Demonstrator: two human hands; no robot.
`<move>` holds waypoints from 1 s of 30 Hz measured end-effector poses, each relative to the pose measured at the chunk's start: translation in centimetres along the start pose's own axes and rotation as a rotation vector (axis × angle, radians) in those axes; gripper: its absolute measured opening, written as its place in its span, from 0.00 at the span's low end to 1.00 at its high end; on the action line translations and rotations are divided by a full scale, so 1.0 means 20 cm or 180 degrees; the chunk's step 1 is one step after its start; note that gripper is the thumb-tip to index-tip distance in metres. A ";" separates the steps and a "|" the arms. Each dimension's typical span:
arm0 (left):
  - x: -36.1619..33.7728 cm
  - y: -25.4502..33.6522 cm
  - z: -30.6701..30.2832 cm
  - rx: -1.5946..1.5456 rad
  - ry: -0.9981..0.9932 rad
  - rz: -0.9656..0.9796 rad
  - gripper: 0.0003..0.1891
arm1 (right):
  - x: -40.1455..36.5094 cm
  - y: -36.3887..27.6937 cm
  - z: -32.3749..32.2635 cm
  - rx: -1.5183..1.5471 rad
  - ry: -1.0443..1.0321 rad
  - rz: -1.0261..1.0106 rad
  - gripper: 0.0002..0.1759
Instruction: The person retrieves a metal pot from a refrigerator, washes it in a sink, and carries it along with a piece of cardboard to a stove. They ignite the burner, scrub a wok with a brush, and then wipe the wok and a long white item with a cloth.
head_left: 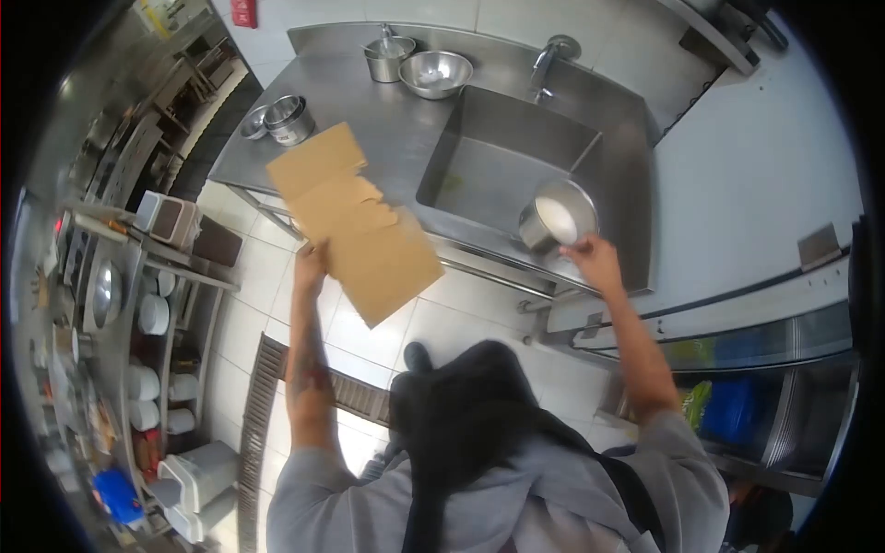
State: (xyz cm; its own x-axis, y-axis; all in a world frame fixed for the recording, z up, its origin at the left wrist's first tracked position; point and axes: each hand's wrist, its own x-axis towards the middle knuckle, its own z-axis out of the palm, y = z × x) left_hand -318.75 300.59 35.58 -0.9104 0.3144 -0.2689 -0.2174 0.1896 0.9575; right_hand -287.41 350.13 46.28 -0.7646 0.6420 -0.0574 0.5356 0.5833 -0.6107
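Note:
My left hand (pixel 313 264) grips the lower left edge of a torn, flattened piece of brown cardboard (pixel 355 226), which hangs in front of the steel counter's edge. My right hand (pixel 592 261) is closed on the near rim of a round steel pot (pixel 537 228) with something white inside. The pot is tilted and stands over the front right edge of the steel sink (pixel 516 170). What lies under the pot cannot be made out.
Along the counter (pixel 355 101) stand a steel bowl (pixel 436 74), a steel container (pixel 387 63) and small stacked pots (pixel 289 120). A faucet (pixel 548 66) rises behind the sink. Shelves with white dishes (pixel 154 315) are at left, a grey bin (pixel 203 479) below.

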 end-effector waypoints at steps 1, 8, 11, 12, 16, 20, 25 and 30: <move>0.11 0.03 0.04 0.0063 -0.0046 -0.0049 0.23 | 0.16 -0.03 0.03 -0.0256 -0.0064 -0.0004 0.25; 0.46 0.18 0.09 -0.0269 0.0471 0.0057 0.20 | 1.06 0.15 0.61 -0.0203 -0.0715 0.0563 0.25; 0.35 0.13 -0.13 -0.0011 0.1173 -0.0302 0.19 | 1.45 0.35 0.96 -0.0414 -0.0990 0.0381 0.22; 0.27 0.06 -0.26 -0.0129 0.1455 -0.0493 0.18 | 1.52 0.39 1.06 -0.0398 -0.0946 0.0469 0.22; -0.28 -0.19 -0.82 0.3820 0.1926 0.0157 0.24 | 1.69 0.69 1.58 0.0123 -0.0870 0.0647 0.17; -0.57 -0.01 -0.70 0.3386 0.2586 -0.0365 0.31 | 1.83 0.69 1.58 -0.0082 -0.1276 0.0523 0.36; -0.50 0.12 -0.53 0.1784 0.3345 -0.1410 0.35 | 2.46 0.10 0.69 -0.1376 0.1734 -0.0951 0.43; 0.07 0.40 -0.20 0.1147 0.2444 -0.0223 0.21 | 2.64 0.03 0.68 -0.1450 -0.2030 0.0114 0.27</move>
State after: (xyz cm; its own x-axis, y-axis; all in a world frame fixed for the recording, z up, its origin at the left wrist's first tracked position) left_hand -323.18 298.92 43.30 -0.9135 -0.4029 -0.0565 -0.2755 0.5104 0.8146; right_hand -332.25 377.61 32.15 -0.7285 0.3348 -0.5977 0.5526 0.8029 -0.2238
